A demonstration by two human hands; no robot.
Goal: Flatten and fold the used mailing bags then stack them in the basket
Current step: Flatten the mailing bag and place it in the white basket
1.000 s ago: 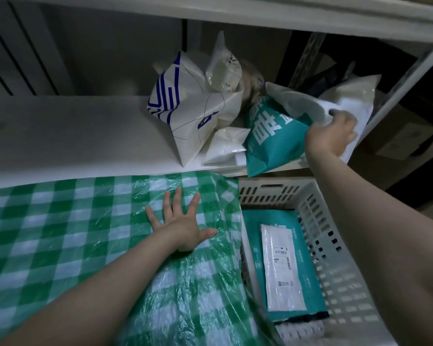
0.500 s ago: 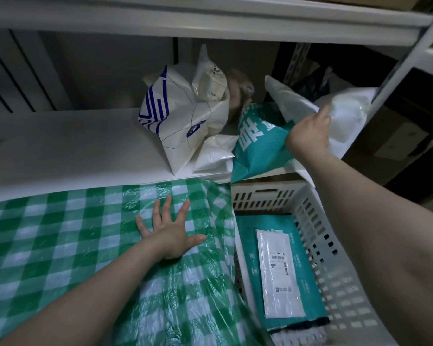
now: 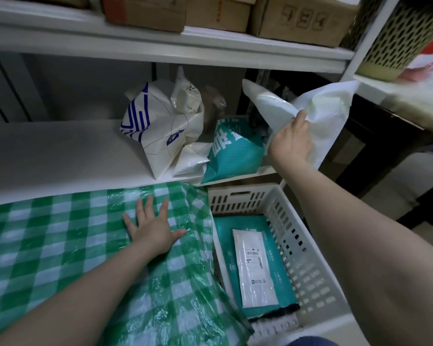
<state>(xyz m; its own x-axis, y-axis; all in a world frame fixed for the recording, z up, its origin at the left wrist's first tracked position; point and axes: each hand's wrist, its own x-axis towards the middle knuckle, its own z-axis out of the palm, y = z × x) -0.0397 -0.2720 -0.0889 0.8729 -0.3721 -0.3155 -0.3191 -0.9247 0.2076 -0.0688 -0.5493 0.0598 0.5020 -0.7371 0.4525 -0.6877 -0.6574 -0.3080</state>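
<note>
At two o'clock, holding white bag (image 3: 320, 113) clenched in right grip (image 3: 291, 141), with left grip (image 3: 153, 228) released on worktop (image 3: 48, 240); lift clear, smooth flat at nine o'clock.

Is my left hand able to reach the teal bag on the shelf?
Probably yes: the left hand lies flat and empty on the checked tablecloth, and the teal mailing bag sits at the shelf edge, nothing between them.
</note>
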